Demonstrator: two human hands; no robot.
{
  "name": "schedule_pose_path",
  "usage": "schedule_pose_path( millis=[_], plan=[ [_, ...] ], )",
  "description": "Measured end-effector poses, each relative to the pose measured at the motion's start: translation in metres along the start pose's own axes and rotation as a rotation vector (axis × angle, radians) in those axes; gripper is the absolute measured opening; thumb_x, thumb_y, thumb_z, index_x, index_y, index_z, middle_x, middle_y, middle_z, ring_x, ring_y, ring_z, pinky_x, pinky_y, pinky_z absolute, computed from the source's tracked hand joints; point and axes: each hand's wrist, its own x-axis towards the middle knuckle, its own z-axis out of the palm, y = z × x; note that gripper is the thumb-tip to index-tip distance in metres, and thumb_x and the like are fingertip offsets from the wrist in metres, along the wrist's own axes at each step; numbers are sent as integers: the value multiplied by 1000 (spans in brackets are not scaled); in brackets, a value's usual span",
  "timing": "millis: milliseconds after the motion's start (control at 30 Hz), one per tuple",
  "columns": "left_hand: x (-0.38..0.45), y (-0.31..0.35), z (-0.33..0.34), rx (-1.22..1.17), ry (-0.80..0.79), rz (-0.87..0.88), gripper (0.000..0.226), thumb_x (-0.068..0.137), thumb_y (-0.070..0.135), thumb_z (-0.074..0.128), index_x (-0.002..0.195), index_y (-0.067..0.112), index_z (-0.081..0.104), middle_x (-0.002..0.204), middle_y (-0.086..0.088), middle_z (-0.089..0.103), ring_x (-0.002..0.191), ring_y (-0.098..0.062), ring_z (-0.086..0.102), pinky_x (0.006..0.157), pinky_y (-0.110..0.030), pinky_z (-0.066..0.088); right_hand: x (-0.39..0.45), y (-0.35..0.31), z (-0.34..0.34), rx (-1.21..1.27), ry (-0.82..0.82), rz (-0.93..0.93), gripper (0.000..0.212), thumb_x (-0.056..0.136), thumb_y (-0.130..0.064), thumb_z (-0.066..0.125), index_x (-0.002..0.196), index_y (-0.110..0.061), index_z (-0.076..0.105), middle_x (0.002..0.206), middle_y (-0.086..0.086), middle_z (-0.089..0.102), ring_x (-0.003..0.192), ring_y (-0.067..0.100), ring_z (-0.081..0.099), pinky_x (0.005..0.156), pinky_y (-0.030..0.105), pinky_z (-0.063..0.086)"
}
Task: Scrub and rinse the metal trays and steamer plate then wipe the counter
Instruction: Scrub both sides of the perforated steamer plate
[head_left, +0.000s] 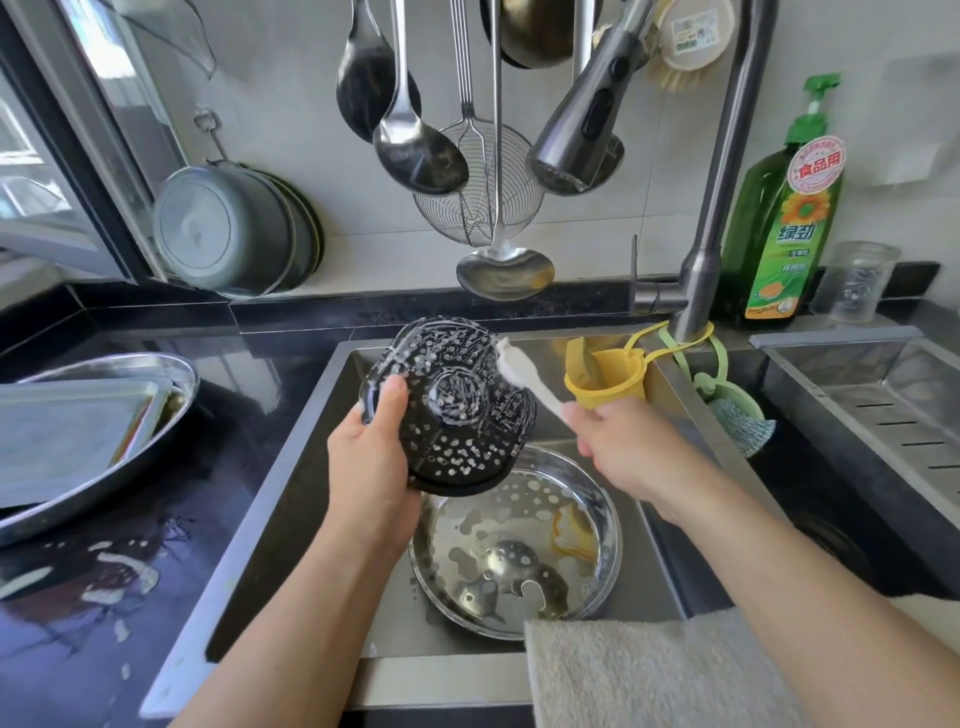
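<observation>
Head view is showing the left hand (371, 457) gripping the black perforated steamer plate (448, 410) by its lower-left rim, thumb curled over the near face and the other fingers hidden behind it, holding it tilted above the sink (322, 415). The right hand (621, 441) is closing its fingers round the handle of a white brush (524, 374), whose long axis is running up and to the left from the hand, so the bristle end is touching the plate's upper-right edge (that hand is blurred, so the exact finger lie is unclear). Soapy streaks are showing across the plate.

The relation that matters, I judge: the plate is lying to the left of the brush hand, its face turned toward the camera, so further strokes would be sweeping leftward and downward across the holes while the left hand is steadying it.

Below, a round metal steamer tray (519, 540) is sitting in the sink basin. On the counter (104, 623) to the left, stacked metal trays (78, 431) are waiting, well apart from both hands.
</observation>
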Motion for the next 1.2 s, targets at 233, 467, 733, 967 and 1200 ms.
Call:
schedule_pose_path(
  millis=[233, 467, 733, 967, 1200],
  plan=[
    [-3, -4, -2, 86, -194, -118, 27, 103, 3, 55, 129, 3, 61, 117, -18, 76, 109, -33, 74, 89, -46, 61, -1, -2, 2, 3, 82, -93, 55, 106, -46, 41, 73, -7, 61, 57, -1, 46, 55, 18, 43, 55, 31, 32],
    [-6, -15, -1, 198, -340, -175, 33, 97, -13, 50, 126, -2, 63, 119, -26, 72, 113, -40, 70, 98, -52, 57, -10, -9, 19, -145, -66, -232, 54, 104, -48, 44, 72, -9, 65, 51, -6, 51, 48, 14, 46, 52, 28, 35],
    [-4, -18, -4, 249, -376, -149, 37, 93, -22, 47, 122, -5, 64, 117, -28, 72, 112, -45, 69, 99, -53, 55, -11, -9, 22, -175, -65, -279, 54, 103, -50, 44, 70, -12, 63, 57, -1, 52, 52, 18, 46, 57, 31, 38],
    [-6, -20, -3, 303, -375, -121, 40, 94, -22, 46, 122, -1, 65, 117, -26, 72, 114, -43, 68, 106, -60, 51, -7, -6, 19, -190, -44, -274, 58, 104, -51, 41, 75, -7, 65, 60, 0, 53, 56, 18, 48, 60, 32, 39],
    [-5, -22, -3, 369, -374, -87, 38, 95, -19, 49, 120, 3, 67, 116, -22, 74, 114, -39, 70, 106, -61, 50, -3, -7, 21, -161, -7, -278, 57, 103, -51, 43, 74, -7, 64, 64, 4, 60, 62, 23, 56, 64, 35, 47]
  ],
)
